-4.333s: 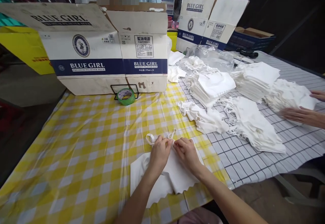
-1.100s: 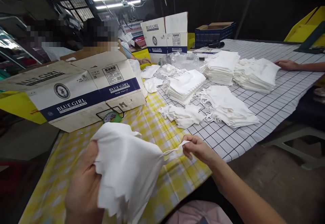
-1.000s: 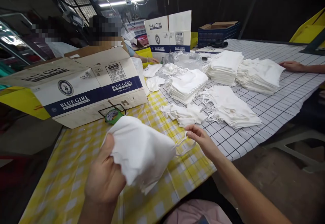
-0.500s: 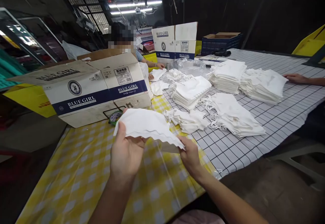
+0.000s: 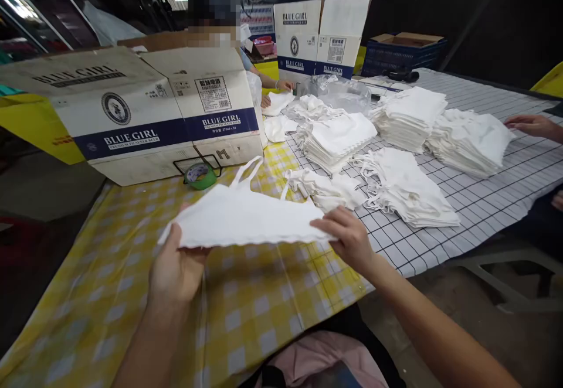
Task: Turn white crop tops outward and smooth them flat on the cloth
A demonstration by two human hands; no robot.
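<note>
Head camera, looking down: a white strapped garment [image 5: 246, 218] is stretched between both hands above the desk [image 5: 246, 317], in front of the near carton [image 5: 149, 118], its scalloped edge toward the wearer and its straps rising toward the carton's lower right corner. The left hand [image 5: 178, 265] has its fingers partly curled, the thumb pressed over the garment's left end. The right hand [image 5: 352, 238] has its fingers closed on the garment's right end. At the near carton's foot sits a green tape roll [image 5: 204, 182]. To the right of that carton lie a crumpled white bundle [image 5: 325, 191], a neat white stack [image 5: 338, 139] behind it, and a loose strapped pile [image 5: 409, 194]. Farther right of the carton, another person's hand [image 5: 530, 124] is at the edge of a white pile [image 5: 468, 142].
</note>
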